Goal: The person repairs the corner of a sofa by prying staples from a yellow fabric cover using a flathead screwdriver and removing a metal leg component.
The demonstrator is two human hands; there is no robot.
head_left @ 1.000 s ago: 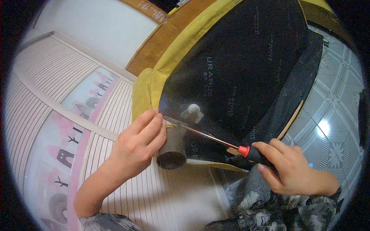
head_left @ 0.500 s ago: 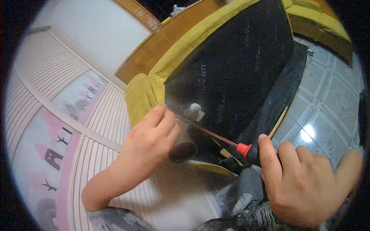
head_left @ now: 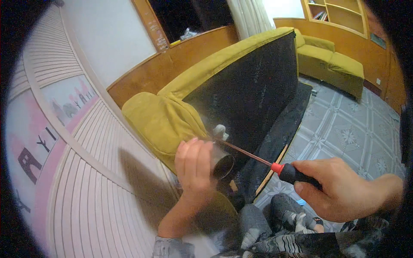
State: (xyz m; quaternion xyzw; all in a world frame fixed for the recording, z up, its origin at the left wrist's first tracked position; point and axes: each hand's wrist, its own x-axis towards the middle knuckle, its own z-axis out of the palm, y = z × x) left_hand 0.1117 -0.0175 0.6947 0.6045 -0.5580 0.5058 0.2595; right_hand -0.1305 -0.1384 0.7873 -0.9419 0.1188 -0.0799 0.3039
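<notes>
Our right hand [head_left: 337,189] wraps around a screwdriver [head_left: 277,168]. Our left hand [head_left: 194,163], fingers bent, is at the sofa leg [head_left: 219,161]; we cannot tell its hold.

Right grip [head_left: 335,189] curled, left fingers [head_left: 193,157] together

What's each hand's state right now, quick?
Left hand: at the dark cylindrical sofa leg; grip cannot be told.
Right hand: closed, holding the long-shafted metal screwdriver with black-and-red handle.
</notes>
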